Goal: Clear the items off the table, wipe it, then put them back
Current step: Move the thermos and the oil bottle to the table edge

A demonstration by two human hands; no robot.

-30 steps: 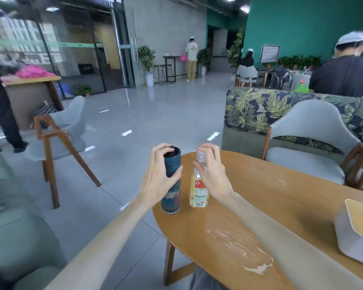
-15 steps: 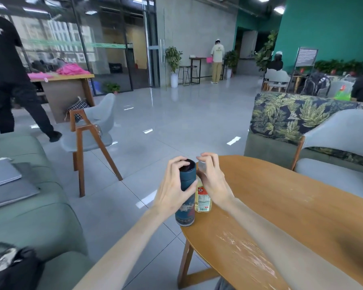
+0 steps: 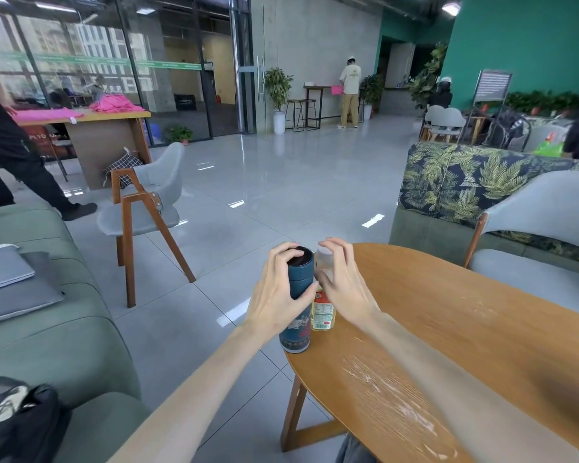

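A dark blue flask [image 3: 296, 315] with a black lid stands at the left end of the round wooden table [image 3: 448, 329]. My left hand [image 3: 276, 295] is wrapped around its upper part, thumb on the side and fingertips over the lid. Right beside it stands a small clear bottle [image 3: 322, 312] of yellow liquid with a white cap. My right hand [image 3: 345, 289] is close against the bottle's right side, its fingers spread and arched off the cap.
A green sofa [image 3: 64, 329] to the left holds a laptop [image 3: 0, 272] and a black bag [image 3: 17, 419]. A grey wooden-legged chair [image 3: 147, 208] stands on the tiled floor. Another grey chair [image 3: 542, 235] and a leaf-print sofa [image 3: 475, 182] are at the right. A person [image 3: 0, 145] walks at far left.
The view has swung left, and the white box on the table is out of frame. My right hand's fingers have lifted and spread off the bottle. Flask and bottle stay in place.
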